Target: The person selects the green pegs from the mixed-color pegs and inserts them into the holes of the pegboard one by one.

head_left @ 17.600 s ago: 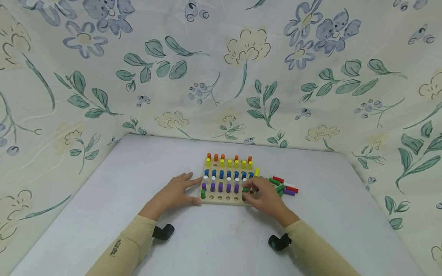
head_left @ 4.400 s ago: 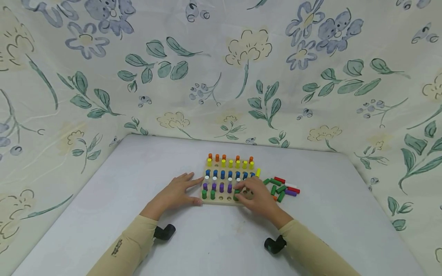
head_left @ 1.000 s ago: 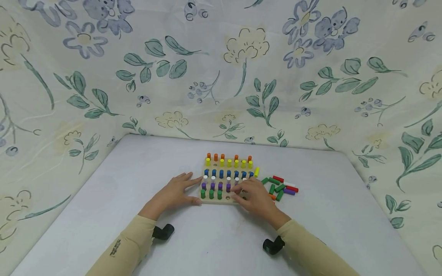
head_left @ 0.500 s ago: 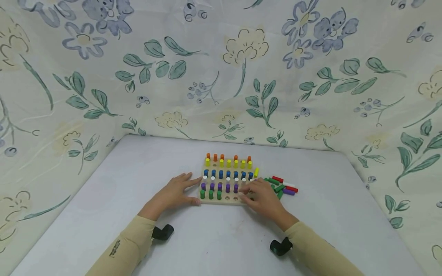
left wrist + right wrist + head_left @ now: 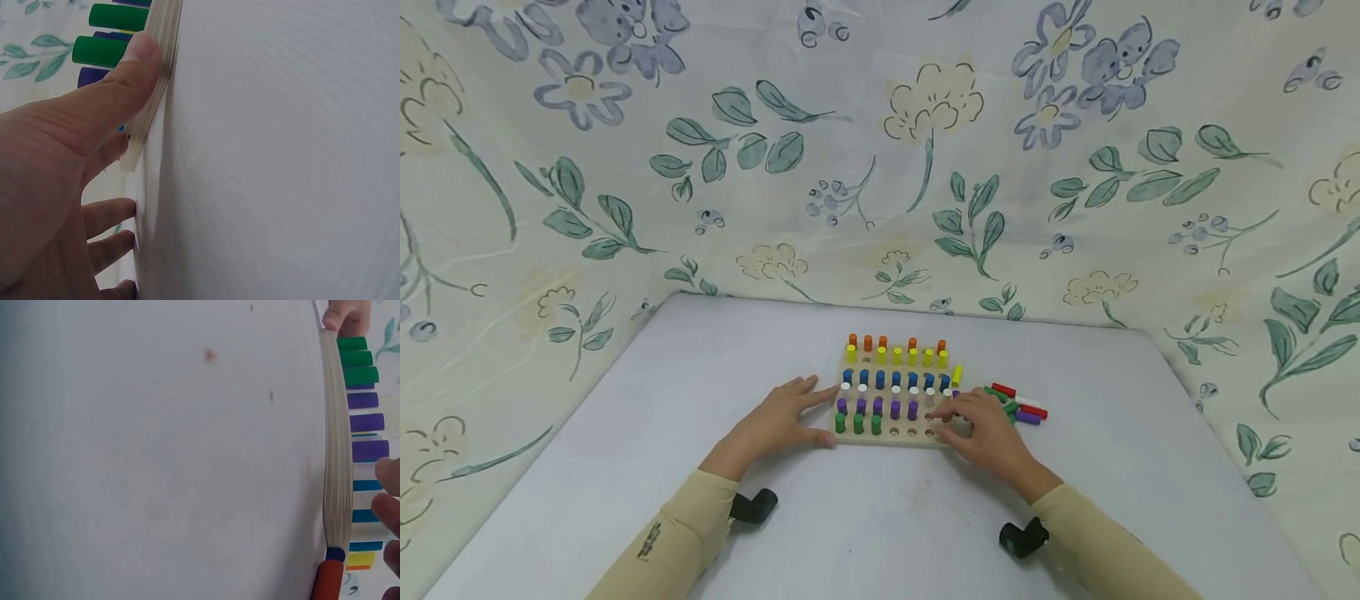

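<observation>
A wooden pegboard (image 5: 880,442) lies on the table with rows of upright pegs: orange (image 5: 868,342), yellow (image 5: 897,356), blue (image 5: 880,379), white (image 5: 896,392), purple (image 5: 895,409) and green (image 5: 858,423). Three green pegs stand at the left of the front row, with bare holes to their right. At the board's left side my left hand (image 5: 775,417) is spread, thumb and index finger touching its edge. My right hand (image 5: 988,429) hovers at the board's front right, fingers slightly bent; in the right wrist view no peg shows between the fingertips (image 5: 390,472).
Loose pegs lie right of the board, partly behind my right hand: green (image 5: 996,395), red (image 5: 1003,389), white (image 5: 1028,402) and purple (image 5: 1028,417). A yellow peg (image 5: 957,375) leans by the board's right edge. An orange peg (image 5: 328,578) shows at the board's corner.
The green pegs standing in the front row have grown from one to two to three. Over the last second my right hand has shifted right across the board. My left hand has stayed put.
</observation>
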`<state>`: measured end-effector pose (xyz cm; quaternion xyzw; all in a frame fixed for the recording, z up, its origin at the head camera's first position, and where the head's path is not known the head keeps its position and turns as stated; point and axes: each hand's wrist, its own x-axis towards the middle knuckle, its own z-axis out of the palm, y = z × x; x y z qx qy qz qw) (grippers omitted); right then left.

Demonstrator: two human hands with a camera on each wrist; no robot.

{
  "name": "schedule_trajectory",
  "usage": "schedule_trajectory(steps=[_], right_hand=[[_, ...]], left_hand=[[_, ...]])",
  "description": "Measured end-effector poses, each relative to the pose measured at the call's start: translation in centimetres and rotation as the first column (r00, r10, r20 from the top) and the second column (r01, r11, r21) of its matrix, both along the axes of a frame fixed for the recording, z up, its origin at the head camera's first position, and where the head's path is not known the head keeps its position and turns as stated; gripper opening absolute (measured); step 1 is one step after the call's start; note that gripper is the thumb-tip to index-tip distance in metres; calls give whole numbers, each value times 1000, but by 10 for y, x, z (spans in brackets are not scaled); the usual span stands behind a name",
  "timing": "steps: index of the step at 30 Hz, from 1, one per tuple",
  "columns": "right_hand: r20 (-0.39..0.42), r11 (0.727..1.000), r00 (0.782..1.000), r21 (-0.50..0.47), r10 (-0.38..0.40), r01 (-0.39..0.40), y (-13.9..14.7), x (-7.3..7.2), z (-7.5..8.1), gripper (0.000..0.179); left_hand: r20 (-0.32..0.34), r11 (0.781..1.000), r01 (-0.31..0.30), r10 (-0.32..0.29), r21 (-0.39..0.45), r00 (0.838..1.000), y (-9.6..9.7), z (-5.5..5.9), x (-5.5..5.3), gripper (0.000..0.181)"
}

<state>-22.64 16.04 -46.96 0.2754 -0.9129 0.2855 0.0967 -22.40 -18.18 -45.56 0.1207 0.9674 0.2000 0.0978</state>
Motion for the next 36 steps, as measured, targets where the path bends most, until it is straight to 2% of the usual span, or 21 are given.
schedule_trajectory(steps=[16, 36], right_hand=[[25, 996, 997, 45, -71, 70, 16, -1, -1, 20], [21, 991, 993, 68, -119, 117, 43, 0, 1, 26]], left_hand=[[8, 1000, -3, 3, 3, 1000, 0, 2, 1, 91], [9, 1000, 2, -3, 6, 1000, 0, 3, 0, 90]])
